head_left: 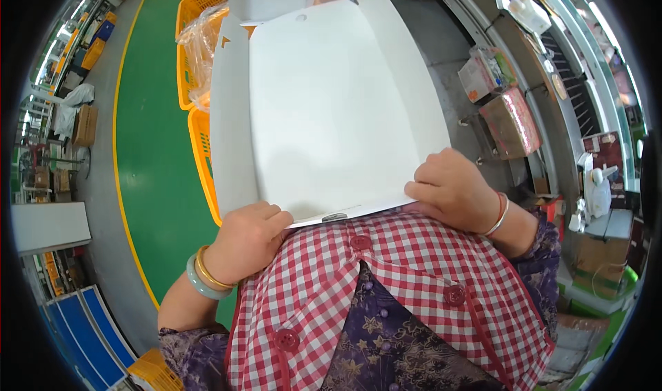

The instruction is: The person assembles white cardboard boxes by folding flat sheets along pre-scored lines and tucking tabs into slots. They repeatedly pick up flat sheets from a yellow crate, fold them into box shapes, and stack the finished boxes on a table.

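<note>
Looking down from the head camera, the person holds a flat white cardboard sheet (331, 108) against their red-checked apron (400, 281), its near edge at chest level. The left hand (248, 239), with green and gold bangles on its wrist, is closed on the sheet's lower left corner. The right hand (455, 187) grips the lower right edge, fingers curled. Beyond the sheet stand yellow plastic crates (200, 149) on a green floor (152, 149), with a cluttered tabletop (545, 136) to the right.
</note>
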Motion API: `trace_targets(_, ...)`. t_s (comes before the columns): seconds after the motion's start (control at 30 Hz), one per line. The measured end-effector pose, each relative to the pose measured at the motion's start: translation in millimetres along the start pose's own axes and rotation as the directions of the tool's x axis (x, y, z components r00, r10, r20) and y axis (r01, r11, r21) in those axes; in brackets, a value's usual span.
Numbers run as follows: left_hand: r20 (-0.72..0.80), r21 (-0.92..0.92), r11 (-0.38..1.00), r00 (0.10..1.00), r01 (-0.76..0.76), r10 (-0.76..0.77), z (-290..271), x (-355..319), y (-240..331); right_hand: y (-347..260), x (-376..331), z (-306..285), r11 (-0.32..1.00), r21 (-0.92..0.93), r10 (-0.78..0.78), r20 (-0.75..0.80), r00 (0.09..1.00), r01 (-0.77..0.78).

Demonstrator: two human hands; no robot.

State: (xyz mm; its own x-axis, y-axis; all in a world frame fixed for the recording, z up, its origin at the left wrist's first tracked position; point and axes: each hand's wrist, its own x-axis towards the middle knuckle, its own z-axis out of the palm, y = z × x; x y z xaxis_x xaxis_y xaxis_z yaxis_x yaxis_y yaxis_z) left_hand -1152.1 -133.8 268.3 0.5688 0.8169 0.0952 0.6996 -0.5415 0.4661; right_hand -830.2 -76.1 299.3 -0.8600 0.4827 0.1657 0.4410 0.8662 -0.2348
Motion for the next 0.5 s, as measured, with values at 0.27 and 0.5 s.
trace_targets(0.27, -0.176, 0.274, 0.922, 0.957, 0.273, -0.231, 63.2, -38.9, -8.7, 38.3, 37.3, 118.1, 0.978, 0.14, -0.17, 0.092, 0.981, 0.157)
trace_targets(0.5, -0.367, 0.108, 0.834, 0.801, 0.542, -0.473, 171.4, -111.6, -45.0, 40.7, 85.6, 243.1, 0.967, 0.146, -0.232, 0.149, 0.961, 0.211)
